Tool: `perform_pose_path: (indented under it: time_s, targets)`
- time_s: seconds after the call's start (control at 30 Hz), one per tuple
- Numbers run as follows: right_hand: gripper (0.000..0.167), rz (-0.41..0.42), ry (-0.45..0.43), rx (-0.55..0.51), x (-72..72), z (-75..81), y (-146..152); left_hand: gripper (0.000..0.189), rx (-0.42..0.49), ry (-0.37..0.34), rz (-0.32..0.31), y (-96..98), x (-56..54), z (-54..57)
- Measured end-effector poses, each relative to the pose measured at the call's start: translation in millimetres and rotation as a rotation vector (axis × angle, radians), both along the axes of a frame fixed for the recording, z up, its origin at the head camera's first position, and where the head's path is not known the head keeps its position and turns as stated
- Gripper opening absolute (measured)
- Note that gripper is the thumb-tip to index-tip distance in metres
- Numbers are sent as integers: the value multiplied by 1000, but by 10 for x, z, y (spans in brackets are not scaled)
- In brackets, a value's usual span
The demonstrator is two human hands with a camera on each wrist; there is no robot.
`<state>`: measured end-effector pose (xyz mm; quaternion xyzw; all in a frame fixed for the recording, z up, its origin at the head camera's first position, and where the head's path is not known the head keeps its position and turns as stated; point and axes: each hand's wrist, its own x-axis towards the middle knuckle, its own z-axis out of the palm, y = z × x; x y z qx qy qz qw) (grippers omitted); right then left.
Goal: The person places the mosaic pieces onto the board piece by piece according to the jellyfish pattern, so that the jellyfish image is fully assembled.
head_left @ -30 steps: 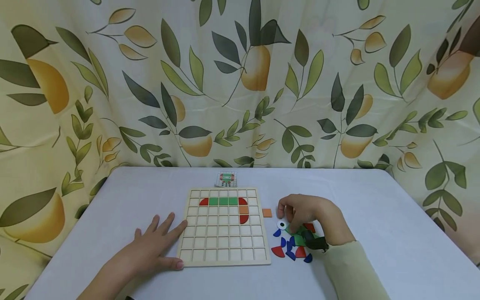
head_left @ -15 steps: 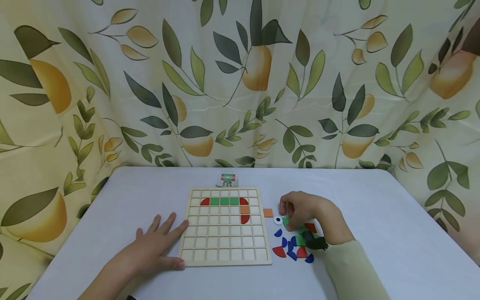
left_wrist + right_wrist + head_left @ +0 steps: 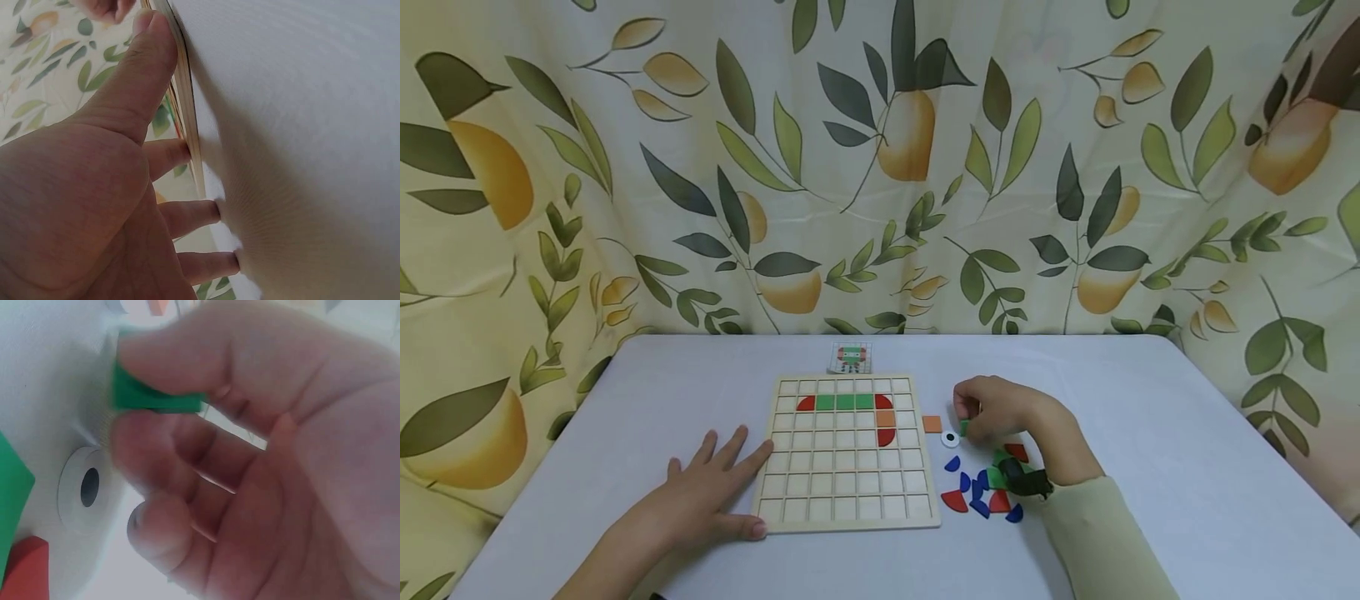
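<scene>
Green tile [image 3: 140,398] sits between pinching right fingers [image 3: 145,442]; spread left fingers [image 3: 751,467] touch the board [image 3: 847,483].

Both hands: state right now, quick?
Left hand: open, fingers spread, touching the grid board at its left edge.
Right hand: pinching a green piece.

Soft light fills the tabletop [image 3: 1157,450] to its far corners, shadow flanks the sleeve [image 3: 1105,542] and the right wrist view's green piece [image 3: 139,397] blurs.
</scene>
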<state>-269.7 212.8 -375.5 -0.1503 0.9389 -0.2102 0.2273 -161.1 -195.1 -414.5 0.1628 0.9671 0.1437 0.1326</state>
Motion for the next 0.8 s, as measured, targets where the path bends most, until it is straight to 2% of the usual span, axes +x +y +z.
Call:
perform_pose_path:
  time_s: [0.33, 0.5, 0.8]
  targets:
    - [13, 68, 178, -195, -54, -6, -116, 105, 9, -10, 8, 2, 25, 34]
    - [13, 87, 168, -267, -30, -27, -239, 106, 3, -11, 11, 15, 18, 38]
    - [12, 69, 169, -254, -4, -47, -357, 107, 0, -6, 11, 4, 9, 20]
